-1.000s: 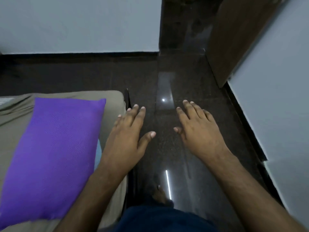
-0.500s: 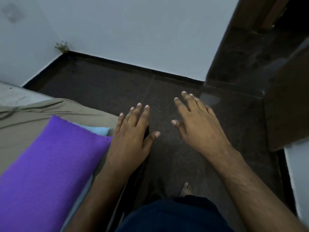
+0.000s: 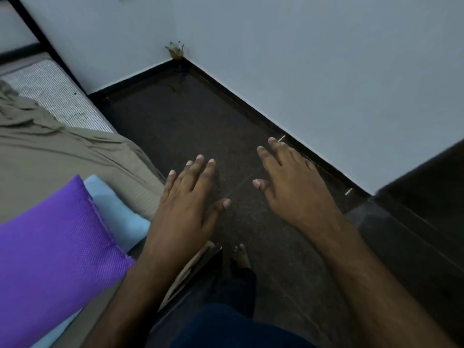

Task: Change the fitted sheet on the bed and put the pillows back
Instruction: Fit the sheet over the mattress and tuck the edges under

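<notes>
- The dark floor (image 3: 190,126) is shining a little between the bed and the pale wall (image 3: 313,71).
- The bed (image 3: 60,101) is sitting along the left side, and part of its striped mattress is showing at the far end.
- The greenish sheet (image 3: 62,156) is lying wrinkled over the bed, bunched up near the far end.
- The purple pillow (image 3: 50,254) is lying on the sheet at the near edge of the bed.
- A light blue pillow (image 3: 118,212) is peeking out from under the purple one.
- The left hand (image 3: 185,209) is reaching out flat over the bed's near corner, fingers straight, holding nothing.
- The right hand (image 3: 293,187) is spreading out over the floor, fingers straight, holding nothing too.
- A bare foot (image 3: 241,256) is standing on the floor beside the bed.
</notes>
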Motion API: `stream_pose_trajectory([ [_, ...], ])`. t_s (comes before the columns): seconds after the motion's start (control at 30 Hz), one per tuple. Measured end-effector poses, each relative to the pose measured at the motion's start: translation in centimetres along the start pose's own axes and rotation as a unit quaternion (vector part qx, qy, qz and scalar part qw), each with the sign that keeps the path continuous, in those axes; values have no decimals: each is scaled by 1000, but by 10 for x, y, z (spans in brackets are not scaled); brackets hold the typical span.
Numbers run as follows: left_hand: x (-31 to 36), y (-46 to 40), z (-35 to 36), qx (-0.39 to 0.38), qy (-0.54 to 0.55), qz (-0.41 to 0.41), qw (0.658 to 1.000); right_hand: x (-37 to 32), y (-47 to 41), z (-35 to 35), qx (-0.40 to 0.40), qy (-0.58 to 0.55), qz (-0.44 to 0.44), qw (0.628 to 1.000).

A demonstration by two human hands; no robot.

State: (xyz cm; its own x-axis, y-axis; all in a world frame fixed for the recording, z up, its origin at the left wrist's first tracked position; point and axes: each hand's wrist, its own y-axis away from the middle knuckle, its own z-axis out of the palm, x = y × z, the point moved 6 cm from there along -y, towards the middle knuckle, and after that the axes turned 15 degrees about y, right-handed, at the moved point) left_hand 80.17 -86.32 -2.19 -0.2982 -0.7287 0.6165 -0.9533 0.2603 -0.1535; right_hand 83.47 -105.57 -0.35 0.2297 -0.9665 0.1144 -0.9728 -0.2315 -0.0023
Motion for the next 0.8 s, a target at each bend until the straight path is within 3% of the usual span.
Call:
stream_pose_trajectory([
  [0.13, -35, -112, 0, 19, -35, -49, 998, 32, -115, 10, -19, 3, -60, 998],
  [0.27, -58, -207, -17, 45, -63, -77, 994, 52, -232, 0, 10, -7, -114, 993],
  [0.4, -82, -270, -32, 82, -66, -143, 984, 60, -333, 1, 6, -26, -168, 985],
  [0.63, -137, -358, -35, 177, -94, -301, 932, 44, -508, -2, 34, -15, -329, 944],
  [0.8, -135, -447, -63, 278, -92, -347, 891, 35, -618, -27, 48, -19, -439, 897],
])
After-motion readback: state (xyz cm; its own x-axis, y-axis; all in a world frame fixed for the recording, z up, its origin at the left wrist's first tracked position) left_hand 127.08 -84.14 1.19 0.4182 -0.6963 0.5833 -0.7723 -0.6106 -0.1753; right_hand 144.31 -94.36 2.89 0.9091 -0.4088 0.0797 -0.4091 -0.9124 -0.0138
